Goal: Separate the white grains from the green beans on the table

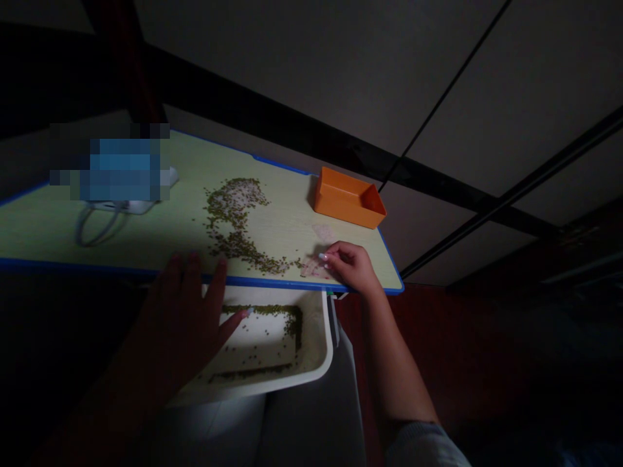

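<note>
Small green beans [228,243] that look like mung beans lie in a curved, loose spread on the pale table. My right hand [351,264] rests low over the table at the right end of the spread, thumb and fingertips pinched together; what they hold, if anything, is too small to make out. Under it is a pinkish stained patch [314,264]. My left hand [187,318] is at the table's front edge with fingers spread, its thumb over a white tub [324,353]. More of the beans lie along the tub's inner edges and bottom.
An orange open box [341,206] stands at the table's back right. On the left sits a white device with a looped cable [80,227] and a blurred-out blue screen. Blue trim [272,283] edges the table. Dark cabinet panels [341,78] rise behind.
</note>
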Motion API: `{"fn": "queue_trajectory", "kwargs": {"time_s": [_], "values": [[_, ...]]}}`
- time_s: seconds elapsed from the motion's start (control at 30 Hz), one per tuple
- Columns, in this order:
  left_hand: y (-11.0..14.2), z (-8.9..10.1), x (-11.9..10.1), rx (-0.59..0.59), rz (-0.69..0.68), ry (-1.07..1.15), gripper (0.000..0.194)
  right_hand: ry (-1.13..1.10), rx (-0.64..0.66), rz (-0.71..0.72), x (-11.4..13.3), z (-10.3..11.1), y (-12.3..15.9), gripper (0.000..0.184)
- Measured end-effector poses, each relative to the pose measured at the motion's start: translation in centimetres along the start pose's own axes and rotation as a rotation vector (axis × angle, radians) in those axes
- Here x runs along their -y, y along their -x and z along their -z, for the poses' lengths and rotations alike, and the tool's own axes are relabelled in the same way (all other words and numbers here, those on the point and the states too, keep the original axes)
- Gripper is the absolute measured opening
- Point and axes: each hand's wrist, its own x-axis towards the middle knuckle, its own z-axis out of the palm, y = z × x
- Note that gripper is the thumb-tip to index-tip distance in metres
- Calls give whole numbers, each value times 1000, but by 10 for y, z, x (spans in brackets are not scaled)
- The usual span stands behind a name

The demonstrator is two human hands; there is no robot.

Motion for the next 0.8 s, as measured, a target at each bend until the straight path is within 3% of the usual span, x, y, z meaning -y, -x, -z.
{"fn": "queue_trajectory", "kwargs": {"time_s": [0.3, 0.5, 0.8], "values": [[0, 0, 2, -9, -39, -29, 80, 95, 39, -18, 7, -5, 0, 24], [0, -3, 1, -2, -27, -40, 79, 24, 67, -47, 7, -3, 0, 24], [-1, 0, 1, -4, -36, -27, 80, 28, 6, -73, 7, -9, -3, 28]]}}
